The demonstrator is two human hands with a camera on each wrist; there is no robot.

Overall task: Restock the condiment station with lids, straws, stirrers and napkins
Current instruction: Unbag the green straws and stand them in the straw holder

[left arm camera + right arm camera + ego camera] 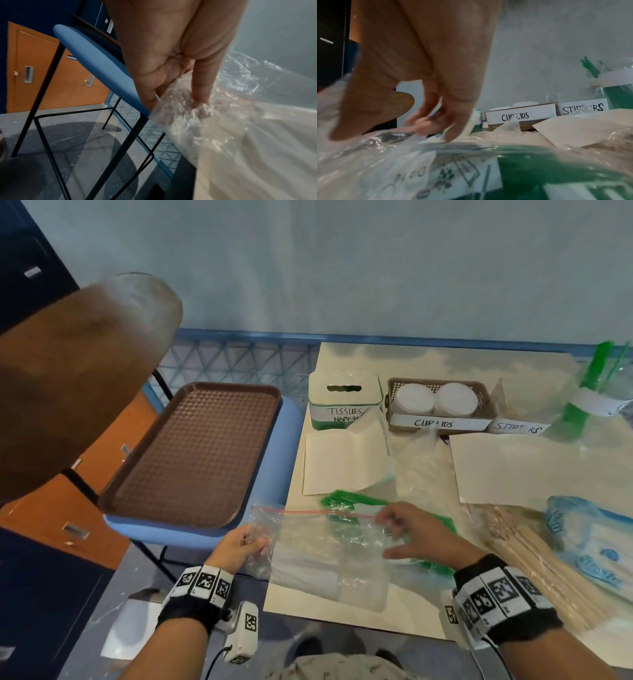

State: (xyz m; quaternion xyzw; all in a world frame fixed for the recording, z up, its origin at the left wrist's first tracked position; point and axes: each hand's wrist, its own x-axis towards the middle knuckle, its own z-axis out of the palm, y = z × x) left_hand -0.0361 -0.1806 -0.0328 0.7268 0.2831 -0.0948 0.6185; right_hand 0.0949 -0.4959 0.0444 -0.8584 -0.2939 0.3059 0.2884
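Observation:
A clear zip bag (325,553) with a red zip line lies at the table's front edge, partly over a flat pack of green straws (346,501). My left hand (255,546) pinches the bag's left edge; the left wrist view shows the fingers (200,86) bunching the plastic (197,113). My right hand (388,534) is at the right end of the zip, fingers curled on the bag's rim, thumb spread below. In the right wrist view those fingers (453,121) are blurred over the bag (376,155) and the straws (556,169).
At the back stand a tissue box (344,402), a basket of cup lids (442,402), a stirrers label (517,426) and a clear container of green straws (589,392). Bagged wooden stirrers (534,559) and a blue napkin pack (589,542) lie right. A brown tray (195,457) sits on a blue stool.

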